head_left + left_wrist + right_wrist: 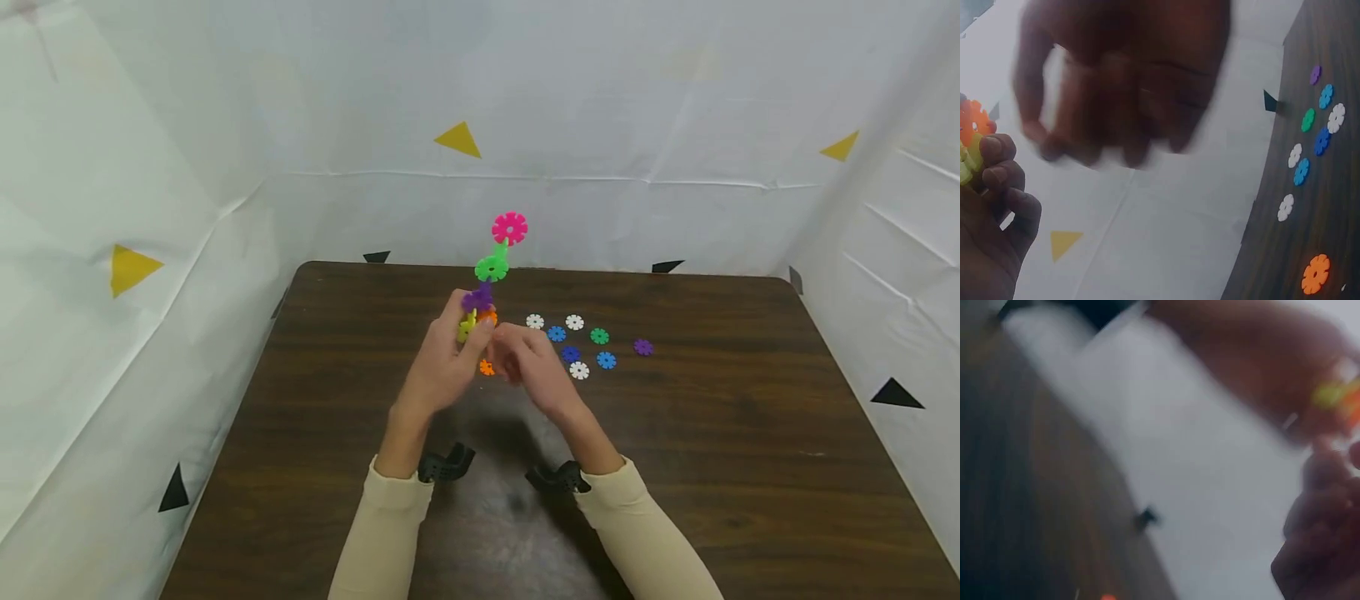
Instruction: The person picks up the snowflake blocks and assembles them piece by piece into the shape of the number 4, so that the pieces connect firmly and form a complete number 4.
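Plastic discs stacked in a tall chain (491, 271) could snap apart, I judge, since only the left hand (442, 367) pinches its base while the right hand (528, 362) hovers loosely curled.

Dark wood tabletop (750, 467), white sheet backdrop (637, 100).
Yellow triangles (458, 140) and black triangles (896, 393) stuck on sheet; loose discs, white (578, 370), blue (606, 360), green (599, 336), purple (642, 347), lie on tabletop.

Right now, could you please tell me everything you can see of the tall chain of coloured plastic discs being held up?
The upright chain of notched plastic snowflake discs stands slightly tilted above the dark wooden table. From the top: pink, green, purple, then orange and yellow-green, slotted edge into edge. The left hand grips its lower end; the right hand is close beside it.
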